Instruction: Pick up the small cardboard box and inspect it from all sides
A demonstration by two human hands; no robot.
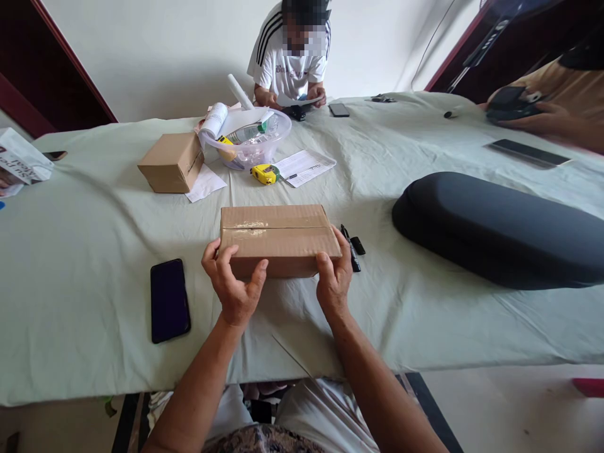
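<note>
A taped brown cardboard box (278, 239) is in front of me, at or just above the cloth-covered table. My left hand (234, 283) holds its left end, with fingers along the side and the thumb at the front face. Around the right end curl the fingers of my right hand (336, 277), its thumb on the front edge. Clear tape runs along the seam on the top. Just past my right hand lie a black marker (350, 248) and a small black object (358, 245). The box's underside is hidden.
A phone (170, 301) lies left of my arms. Beyond are a second box (170, 162), a plastic basin (283, 131), a yellow tape measure (265, 174) and a printed sheet (306, 167). A long black case (500, 229) lies right. Two people sit around the table (94, 264).
</note>
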